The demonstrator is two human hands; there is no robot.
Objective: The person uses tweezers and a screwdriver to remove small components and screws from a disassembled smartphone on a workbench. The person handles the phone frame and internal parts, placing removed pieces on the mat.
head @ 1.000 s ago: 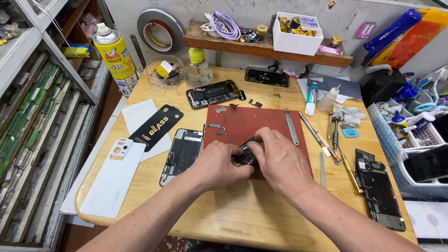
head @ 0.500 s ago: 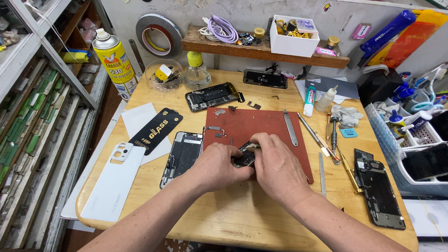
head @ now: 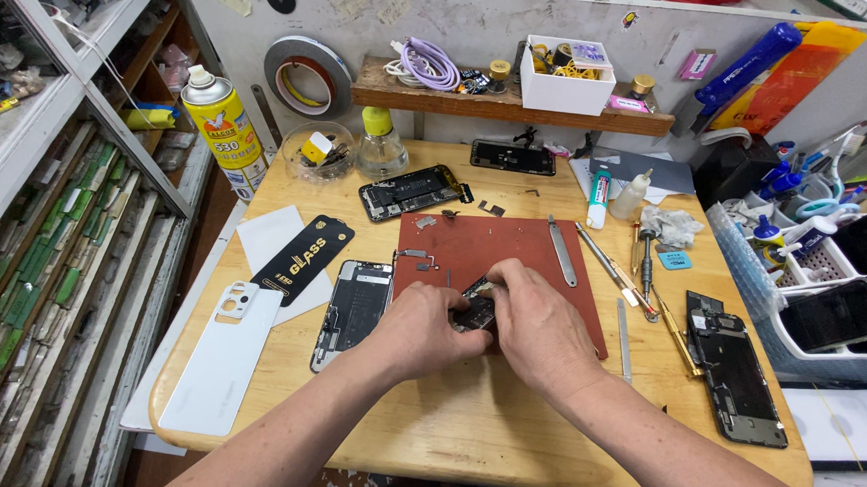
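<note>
My left hand (head: 421, 331) and my right hand (head: 536, 324) meet over the red-brown work mat (head: 510, 241) in the middle of the wooden table (head: 447, 417). Both pinch a small dark phone part (head: 476, 310) between their fingertips; most of it is hidden by my fingers. An opened phone frame (head: 353, 303) lies just left of my left hand. A metal spudger (head: 561, 250) and small loose parts (head: 421, 259) rest on the mat beyond my hands.
Another opened phone (head: 736, 369) lies at the right, one more (head: 411, 192) behind the mat. A white back cover (head: 226, 356) and black package (head: 303, 258) sit left. Screwdrivers and tweezers (head: 644, 280) lie right of the mat. Spray can (head: 221, 126), glass bowl (head: 317, 153), baskets (head: 816, 286).
My hands stay over the mat on the same small part; only the fingers shift slightly. Nothing else on the table has moved.
</note>
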